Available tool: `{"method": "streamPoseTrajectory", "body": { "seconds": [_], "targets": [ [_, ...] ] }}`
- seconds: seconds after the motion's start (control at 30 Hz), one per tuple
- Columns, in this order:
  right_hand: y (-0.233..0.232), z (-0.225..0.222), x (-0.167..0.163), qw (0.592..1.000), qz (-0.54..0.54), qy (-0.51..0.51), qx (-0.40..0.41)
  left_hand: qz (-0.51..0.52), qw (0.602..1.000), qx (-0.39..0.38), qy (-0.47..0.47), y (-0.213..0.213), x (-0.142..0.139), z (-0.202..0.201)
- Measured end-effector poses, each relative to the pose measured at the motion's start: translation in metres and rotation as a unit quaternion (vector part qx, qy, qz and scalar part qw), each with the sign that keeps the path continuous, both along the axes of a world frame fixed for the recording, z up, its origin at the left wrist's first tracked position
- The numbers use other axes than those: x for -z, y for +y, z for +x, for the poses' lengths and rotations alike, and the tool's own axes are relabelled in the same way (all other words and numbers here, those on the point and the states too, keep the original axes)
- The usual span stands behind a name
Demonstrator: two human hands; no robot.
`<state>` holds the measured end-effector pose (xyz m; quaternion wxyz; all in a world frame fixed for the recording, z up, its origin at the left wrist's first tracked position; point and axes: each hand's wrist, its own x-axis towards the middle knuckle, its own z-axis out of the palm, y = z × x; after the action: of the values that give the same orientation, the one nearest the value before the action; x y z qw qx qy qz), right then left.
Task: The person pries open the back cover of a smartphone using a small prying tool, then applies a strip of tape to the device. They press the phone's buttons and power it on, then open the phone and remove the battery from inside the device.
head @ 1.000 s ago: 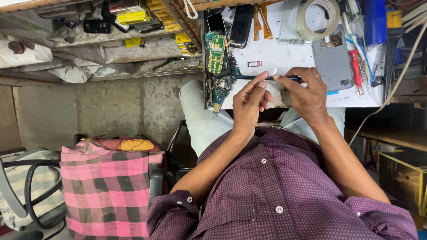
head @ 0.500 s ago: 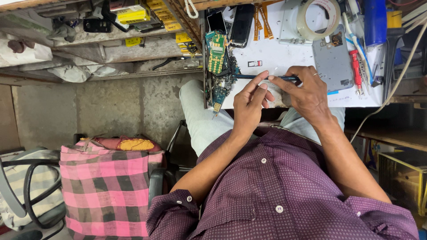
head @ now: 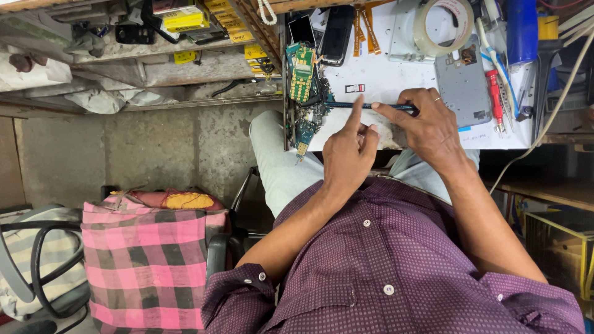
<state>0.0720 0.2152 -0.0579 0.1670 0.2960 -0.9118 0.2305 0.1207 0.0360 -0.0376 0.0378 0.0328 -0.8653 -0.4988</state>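
My right hand [head: 427,124] is shut on a thin dark tool [head: 365,106], which lies level over the white bench top [head: 383,77] with its tip pointing left at a pile of circuit boards [head: 306,117]. My left hand [head: 348,151] sits just below it, with the index finger stretched up against the tool's shaft and the other fingers curled. A green circuit board [head: 302,74] lies on top of the pile, at the bench's left edge.
A black phone [head: 337,37], orange flex strips [head: 365,28], a tape roll [head: 442,25], a grey phone back plate [head: 463,83] and a red screwdriver [head: 495,93] lie on the bench. A pink checked bag [head: 145,260] stands on the floor at my left.
My left hand has pulled back from my right hand and now points its index finger up at the tool. The tool's tip has reached further left toward the boards.
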Motion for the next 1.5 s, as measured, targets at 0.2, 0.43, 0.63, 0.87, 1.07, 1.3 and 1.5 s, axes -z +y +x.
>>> {"method": "streamPoseTrajectory", "body": {
  "seconds": [0.2,0.43,0.63,0.87,1.07,1.3,1.5],
  "targets": [
    [-0.002,0.0,-0.006,0.999,-0.027,-0.034,-0.003,-0.077,0.997,-0.015,0.024,-0.015,-0.004,-0.006],
    [-0.002,-0.003,-0.018,0.991,-0.071,-0.107,-0.036,-0.155,0.984,-0.013,0.083,-0.029,0.0,-0.019],
    [0.003,-0.011,-0.03,0.978,-0.048,-0.183,-0.085,-0.196,0.973,-0.021,0.117,-0.03,0.001,-0.017],
    [0.002,-0.021,-0.038,0.969,-0.022,-0.227,-0.096,-0.205,0.97,-0.015,0.126,-0.032,0.004,-0.018],
    [-0.005,-0.025,-0.039,0.974,-0.079,-0.201,-0.074,-0.226,0.966,0.0,0.129,-0.036,-0.003,-0.029],
    [0.002,-0.043,-0.042,0.928,-0.146,-0.339,0.038,-0.287,0.952,0.041,0.101,-0.051,-0.035,-0.043],
    [0.01,-0.06,-0.037,0.782,-0.37,-0.502,-0.018,-0.284,0.925,0.181,0.178,-0.053,-0.036,-0.045]
  ]
}}
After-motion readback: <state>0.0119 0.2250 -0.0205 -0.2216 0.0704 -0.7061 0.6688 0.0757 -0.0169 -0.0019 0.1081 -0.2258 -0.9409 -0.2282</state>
